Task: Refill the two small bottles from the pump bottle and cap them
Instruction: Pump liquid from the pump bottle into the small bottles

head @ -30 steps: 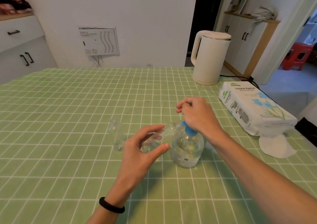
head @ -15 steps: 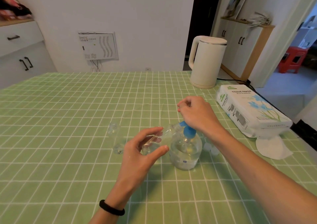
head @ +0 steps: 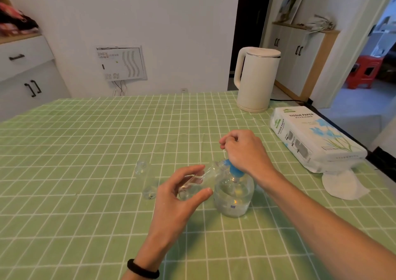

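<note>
The grip of the left hand (head: 177,200) was pinched around a small clear bottle (head: 198,183), thumb on the near side and fingers on the far side. It held the bottle tilted, with the mouth up against the spout of the pump bottle (head: 233,198). The right hand (head: 244,151) was curled into a loose fist, its underside resting on the blue pump head (head: 233,169). The pump bottle stood upright on the green checked tabletop (head: 85,151), part full of clear liquid. The second small bottle (head: 145,181) stood just left of the left hand, apart from it. Far right stood a white kettle (head: 256,80). Nearer than it lay a pack of tissue paper (head: 310,138), with a loose tissue (head: 342,185) at its near end.
</note>
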The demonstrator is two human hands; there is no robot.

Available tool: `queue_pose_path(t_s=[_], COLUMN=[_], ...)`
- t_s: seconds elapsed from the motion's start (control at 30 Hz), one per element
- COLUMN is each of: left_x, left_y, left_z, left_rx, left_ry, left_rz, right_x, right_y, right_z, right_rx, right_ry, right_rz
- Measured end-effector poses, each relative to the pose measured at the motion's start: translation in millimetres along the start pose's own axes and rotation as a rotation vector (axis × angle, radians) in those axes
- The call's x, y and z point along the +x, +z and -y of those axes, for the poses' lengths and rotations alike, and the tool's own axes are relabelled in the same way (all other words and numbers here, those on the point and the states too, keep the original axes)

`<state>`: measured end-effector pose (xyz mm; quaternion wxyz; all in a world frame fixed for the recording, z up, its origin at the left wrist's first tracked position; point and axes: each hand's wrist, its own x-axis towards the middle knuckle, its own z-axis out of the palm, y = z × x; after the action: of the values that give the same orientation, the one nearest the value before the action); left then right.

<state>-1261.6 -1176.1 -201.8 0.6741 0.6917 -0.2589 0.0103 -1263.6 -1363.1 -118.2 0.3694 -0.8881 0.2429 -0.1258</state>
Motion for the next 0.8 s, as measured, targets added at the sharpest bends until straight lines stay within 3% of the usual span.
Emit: queue_pose_path(t_s=[0.8], left_x=[-0.3], left_y=[1.3], left_z=[-2.0], left_rx=[-0.022], left_ry=[-0.010], left_rz=[-0.005], right_x=[-1.9], right_y=[-1.1], right_z=[2.6], right_rx=[-0.027], right_ry=[0.012], right_rz=[0.016])
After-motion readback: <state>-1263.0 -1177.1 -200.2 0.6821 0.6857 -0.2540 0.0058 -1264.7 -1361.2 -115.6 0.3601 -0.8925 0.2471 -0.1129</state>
